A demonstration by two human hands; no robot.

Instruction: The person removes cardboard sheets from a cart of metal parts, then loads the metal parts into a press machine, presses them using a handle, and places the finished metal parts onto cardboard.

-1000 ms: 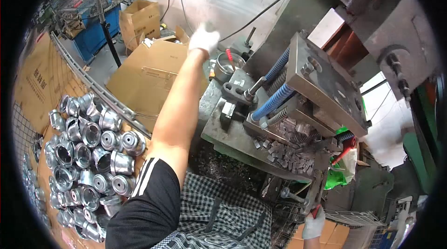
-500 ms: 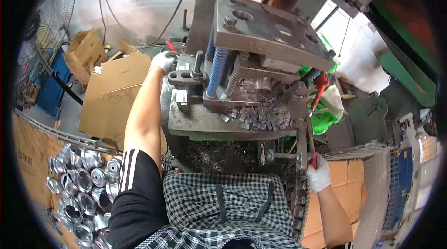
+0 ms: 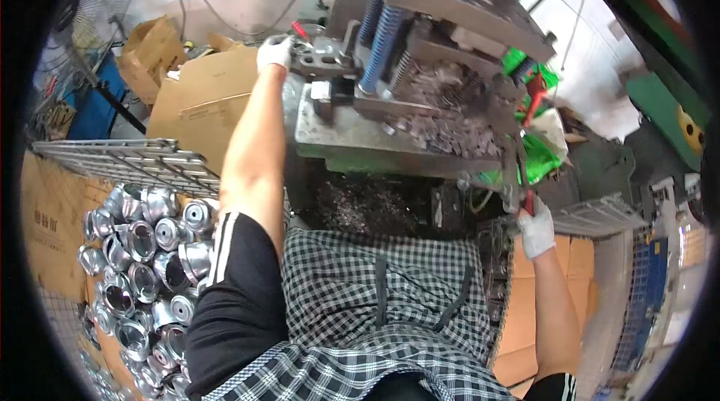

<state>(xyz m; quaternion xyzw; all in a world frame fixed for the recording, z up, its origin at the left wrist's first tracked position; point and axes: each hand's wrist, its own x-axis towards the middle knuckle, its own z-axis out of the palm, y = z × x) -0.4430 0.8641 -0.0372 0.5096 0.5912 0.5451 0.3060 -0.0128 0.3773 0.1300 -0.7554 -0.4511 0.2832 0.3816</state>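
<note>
Head view: red handle [image 3: 529,201] lies in right hand [image 3: 537,231].

No lettering is reading clearly. Large dark characters [image 3: 49,220], seemingly Chinese, are running across the cardboard panel [image 3: 54,187] at far left, with smaller print [image 3: 52,244] sitting beneath them; both are blurring. Faint print [image 3: 218,75] is showing on the carton [image 3: 201,90], too small to make out.
</note>
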